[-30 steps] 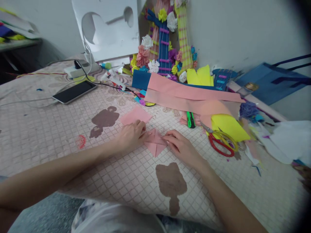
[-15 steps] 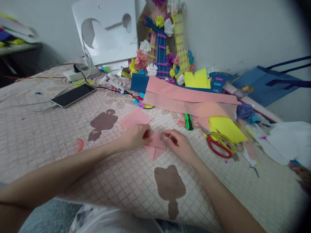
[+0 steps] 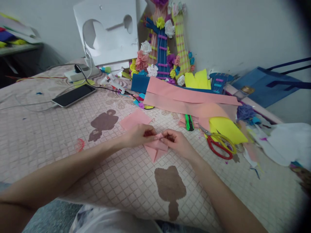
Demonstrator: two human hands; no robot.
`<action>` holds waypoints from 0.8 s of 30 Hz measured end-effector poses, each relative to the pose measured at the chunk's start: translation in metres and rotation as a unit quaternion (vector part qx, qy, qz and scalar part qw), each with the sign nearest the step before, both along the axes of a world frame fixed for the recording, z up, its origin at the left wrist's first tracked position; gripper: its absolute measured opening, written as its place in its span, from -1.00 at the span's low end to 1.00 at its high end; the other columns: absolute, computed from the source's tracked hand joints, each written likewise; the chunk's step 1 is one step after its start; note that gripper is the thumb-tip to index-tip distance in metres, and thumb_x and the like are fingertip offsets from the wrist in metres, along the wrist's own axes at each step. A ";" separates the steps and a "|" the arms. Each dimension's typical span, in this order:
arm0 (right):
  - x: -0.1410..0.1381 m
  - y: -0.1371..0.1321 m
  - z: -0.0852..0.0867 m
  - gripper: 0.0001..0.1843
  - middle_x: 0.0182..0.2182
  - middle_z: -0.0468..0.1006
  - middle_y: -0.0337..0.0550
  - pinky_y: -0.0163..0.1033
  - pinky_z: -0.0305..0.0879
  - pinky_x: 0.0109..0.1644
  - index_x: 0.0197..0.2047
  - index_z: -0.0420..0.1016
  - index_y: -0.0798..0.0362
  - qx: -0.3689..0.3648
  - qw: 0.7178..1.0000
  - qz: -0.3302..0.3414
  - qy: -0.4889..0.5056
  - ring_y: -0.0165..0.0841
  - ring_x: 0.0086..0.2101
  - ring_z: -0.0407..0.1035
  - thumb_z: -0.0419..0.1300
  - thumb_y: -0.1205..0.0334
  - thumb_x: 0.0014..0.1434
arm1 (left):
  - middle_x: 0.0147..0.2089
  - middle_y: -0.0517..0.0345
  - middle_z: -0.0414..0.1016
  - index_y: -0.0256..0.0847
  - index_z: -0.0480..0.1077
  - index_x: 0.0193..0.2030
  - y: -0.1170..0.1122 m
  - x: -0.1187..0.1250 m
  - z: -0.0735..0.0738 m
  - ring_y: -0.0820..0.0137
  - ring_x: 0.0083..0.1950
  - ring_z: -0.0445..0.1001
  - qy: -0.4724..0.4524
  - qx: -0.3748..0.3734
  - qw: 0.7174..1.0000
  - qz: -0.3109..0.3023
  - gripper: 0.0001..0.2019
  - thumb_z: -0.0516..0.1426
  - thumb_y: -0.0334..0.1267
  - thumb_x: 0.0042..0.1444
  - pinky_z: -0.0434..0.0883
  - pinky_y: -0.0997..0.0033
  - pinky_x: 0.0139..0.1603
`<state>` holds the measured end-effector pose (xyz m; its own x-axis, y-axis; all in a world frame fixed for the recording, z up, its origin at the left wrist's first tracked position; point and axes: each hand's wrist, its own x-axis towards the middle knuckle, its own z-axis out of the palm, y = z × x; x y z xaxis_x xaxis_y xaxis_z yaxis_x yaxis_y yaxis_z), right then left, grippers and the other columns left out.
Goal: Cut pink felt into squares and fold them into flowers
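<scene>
A small folded piece of pink paper [image 3: 155, 149] lies on the quilted tablecloth, its lower point toward me. My left hand [image 3: 141, 135] pinches its upper left part between thumb and fingers. On the upper right, my right hand [image 3: 177, 142] has thumb and fingertips closed on the same paper, close to the left fingertips. Part of the paper's upper edge is hidden by the fingers. Just behind my left hand is a flat pink paper square [image 3: 135, 118], partly covered by that hand.
Right of my hands lie a green box cutter [image 3: 189, 122], scissors [image 3: 220, 147] and yellow paper [image 3: 227, 129]. Long pink strips [image 3: 189, 94] stretch behind. A phone [image 3: 74, 95] and a glue gun [image 3: 113, 83] with cords are at left. Decorated paper guitars [image 3: 162, 51] lean against the wall.
My right hand has moved left onto the folded paper, and its fingers have closed. My left fingertips have shifted slightly right along the paper's top.
</scene>
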<state>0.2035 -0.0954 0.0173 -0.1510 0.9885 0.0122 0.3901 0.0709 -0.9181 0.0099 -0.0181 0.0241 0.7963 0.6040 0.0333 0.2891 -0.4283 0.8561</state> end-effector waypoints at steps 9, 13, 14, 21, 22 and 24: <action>-0.005 -0.002 -0.004 -0.83 -0.51 0.27 -0.33 -0.35 0.05 -0.52 -0.36 0.33 0.04 -0.036 0.994 -0.040 0.097 -0.50 -0.53 0.14 0.18 0.13 0.14 | -0.36 0.10 0.43 -0.33 0.41 -0.17 0.000 -0.002 0.007 0.48 -0.39 0.35 -0.030 -0.118 0.991 0.057 -0.60 0.11 0.03 0.10 0.25 0.54 -0.46; -0.007 -0.005 -0.009 -0.78 -0.55 0.25 -0.36 -0.38 -0.09 -0.63 -0.35 0.31 0.03 -0.060 0.972 -0.132 0.187 -0.52 -0.62 0.05 0.21 0.08 0.11 | -0.21 0.04 0.46 -0.31 0.35 -0.09 0.004 -0.008 0.003 0.42 -0.25 0.44 -0.080 -0.330 0.940 -0.034 -0.57 0.25 -0.08 -0.03 0.39 0.44 -0.28; -0.008 -0.007 -0.009 -0.77 -0.55 0.24 -0.36 -0.38 -0.07 -0.63 -0.36 0.30 0.03 -0.062 0.968 -0.143 0.197 -0.52 -0.61 0.06 0.22 0.07 0.09 | -0.22 0.05 0.47 -0.31 0.35 -0.10 0.005 -0.008 0.000 0.43 -0.25 0.44 -0.088 -0.348 0.932 -0.047 -0.57 0.29 -0.14 -0.08 0.39 0.44 -0.27; -0.008 -0.016 0.004 -0.69 -0.46 0.33 -0.27 -0.37 0.15 -0.51 -0.25 0.37 0.02 -0.074 0.972 -0.093 0.203 -0.46 -0.50 0.20 0.16 -0.06 0.12 | -0.38 0.20 0.42 -0.35 0.38 -0.24 0.008 -0.010 -0.006 0.54 -0.40 0.37 -0.059 -0.309 0.948 -0.054 -0.71 0.28 -0.32 -0.13 0.30 0.52 -0.40; -0.007 -0.017 0.004 -0.69 -0.50 0.31 -0.29 -0.38 0.10 -0.55 -0.28 0.38 0.03 -0.080 0.972 -0.095 0.199 -0.48 -0.54 0.17 0.16 -0.06 0.12 | -0.40 0.21 0.41 -0.34 0.38 -0.23 0.008 -0.011 -0.005 0.55 -0.42 0.37 -0.051 -0.302 0.950 -0.055 -0.71 0.28 -0.33 -0.13 0.29 0.53 -0.41; -0.006 -0.016 0.001 -0.72 -0.57 0.26 -0.34 -0.40 0.01 -0.61 -0.36 0.37 0.04 -0.086 0.974 -0.107 0.182 -0.52 -0.60 0.10 0.20 -0.01 0.10 | -0.41 0.22 0.41 -0.34 0.38 -0.22 0.009 -0.012 -0.003 0.55 -0.41 0.37 -0.047 -0.282 0.957 -0.047 -0.70 0.28 -0.32 -0.12 0.30 0.54 -0.41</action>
<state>0.1974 -0.1116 0.0180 0.0429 0.9889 -0.1423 0.0251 -0.1435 -0.9893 -0.0019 -0.0095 0.0209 0.8570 0.4738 -0.2024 0.1820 0.0891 0.9792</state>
